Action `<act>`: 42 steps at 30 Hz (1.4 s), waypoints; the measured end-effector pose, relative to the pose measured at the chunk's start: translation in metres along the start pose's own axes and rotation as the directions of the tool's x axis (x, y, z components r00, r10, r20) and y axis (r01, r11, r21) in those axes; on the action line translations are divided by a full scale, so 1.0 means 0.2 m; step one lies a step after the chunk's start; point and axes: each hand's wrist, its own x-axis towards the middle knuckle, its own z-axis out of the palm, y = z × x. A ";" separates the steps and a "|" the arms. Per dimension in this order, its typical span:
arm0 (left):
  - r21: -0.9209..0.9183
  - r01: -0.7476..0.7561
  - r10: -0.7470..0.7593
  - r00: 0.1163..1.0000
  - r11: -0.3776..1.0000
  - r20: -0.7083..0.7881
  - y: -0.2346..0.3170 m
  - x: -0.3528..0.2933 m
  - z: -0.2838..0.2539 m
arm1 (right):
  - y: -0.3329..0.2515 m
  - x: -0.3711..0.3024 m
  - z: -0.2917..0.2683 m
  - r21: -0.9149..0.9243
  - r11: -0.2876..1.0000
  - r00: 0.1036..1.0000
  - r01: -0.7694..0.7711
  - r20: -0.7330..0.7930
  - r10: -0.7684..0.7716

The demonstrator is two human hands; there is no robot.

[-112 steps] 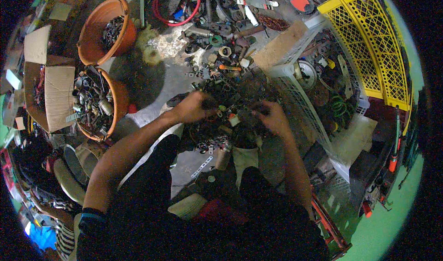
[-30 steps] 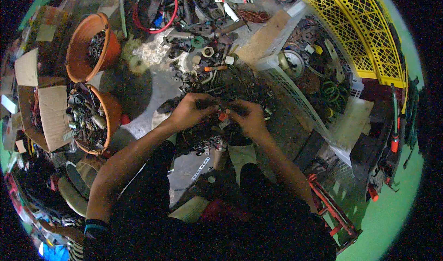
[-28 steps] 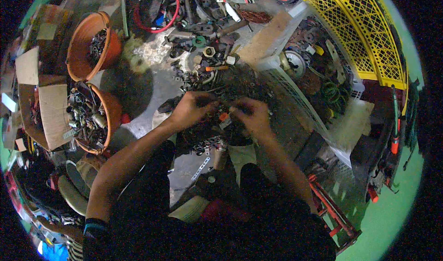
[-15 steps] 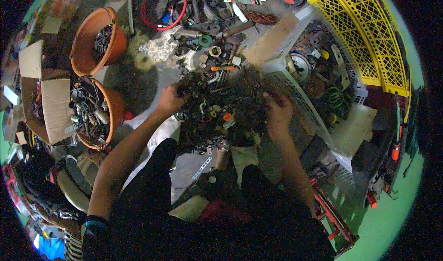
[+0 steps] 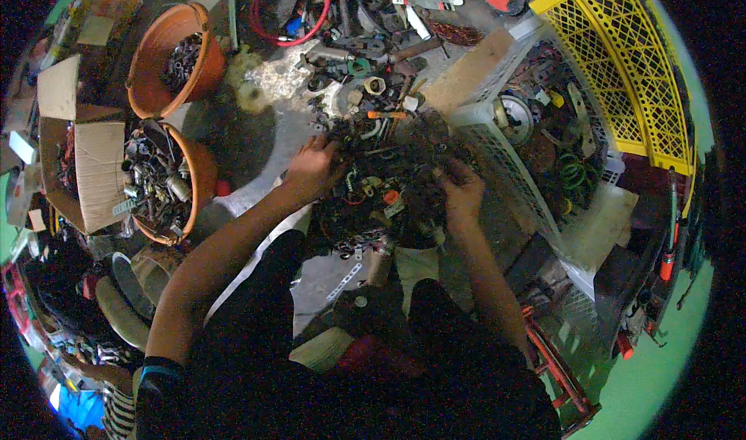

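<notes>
Digging into scrap pile (image 5: 388, 183), left hand (image 5: 311, 168) and right hand (image 5: 462, 191) grips unclear, orange tubs (image 5: 198, 168) left, white crate (image 5: 505, 152) right.

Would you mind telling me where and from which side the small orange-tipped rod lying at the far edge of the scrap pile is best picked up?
Pinch the orange-tipped rod around the middle of its shaft, coming down from above. It lies flat and roughly crosswise on top of the scrap pile, beyond the left hand and the right hand, so its long sides look the most exposed; its ends seem crowded by other parts.
</notes>
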 end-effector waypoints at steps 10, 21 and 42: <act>0.136 -0.163 0.115 0.946 0.977 0.303 0.18 0.14 -0.04 | -0.04 -0.05 0.03 -0.126 0.992 0.998 0.008 0.067 0.001; 0.179 -0.187 0.132 0.951 0.966 0.279 0.23 0.16 -0.13 | 0.05 0.04 0.05 -0.319 0.939 0.977 0.127 0.204 -0.063; 0.247 -0.215 0.155 0.959 0.945 0.239 0.18 0.07 -0.13 | -0.14 0.20 0.28 -0.787 0.041 0.780 0.616 0.616 0.108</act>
